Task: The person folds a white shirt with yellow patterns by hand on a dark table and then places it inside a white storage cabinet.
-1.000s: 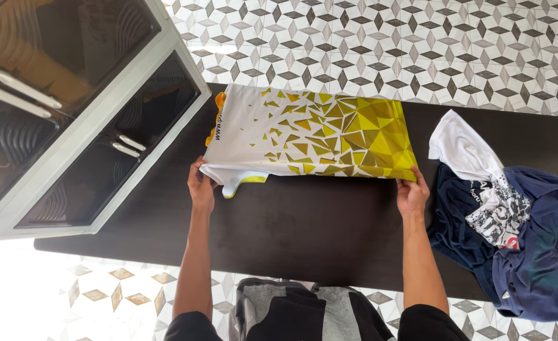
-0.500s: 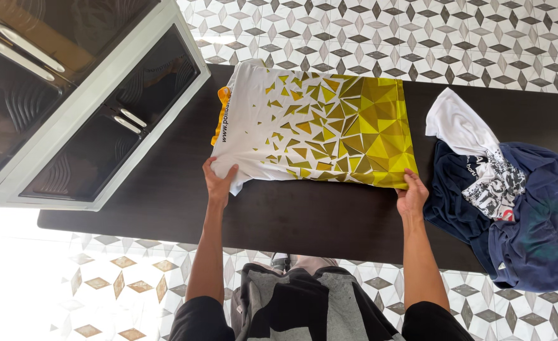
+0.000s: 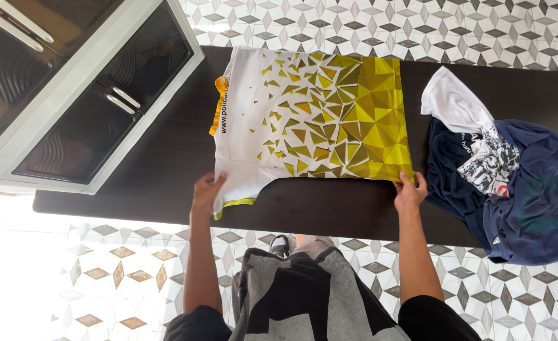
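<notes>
— Slippery-looking sports fabric, that white and yellow jersey (image 3: 310, 120). What could go wrong with it?

— Its near edge lies right along the front of the dark counter (image 3: 165, 158), and one sleeve with a yellow cuff already droops past that edge by the left hand (image 3: 207, 192). A guess only: if the cloth is as slick as it looks, a loose hold could let that corner drag more of the shirt off toward the patterned tile floor (image 3: 102, 278).

— And the hands themselves?

— The left hand's grip is closed on the white sleeve end; the right hand (image 3: 410, 192) pinches the yellow hem corner, fingers together on the cloth. Uneven pull between the two could skew the shirt or wrinkle it.

— Anything nearby to snag?

— A heap of dark blue and white clothes (image 3: 512, 189) sits just beside the right hand on the same counter — the hem could catch on it. The glass-fronted cabinet (image 3: 83, 101) stands at the left, apart from the shirt.

— How does the jersey look?

— Spread flat across the middle of the counter, white at the left end, breaking into yellow triangles that thicken to solid yellow at the right. An orange-yellow trim shows at the far left edge, beside a line of dark print. Mostly smooth — small creases only.
</notes>
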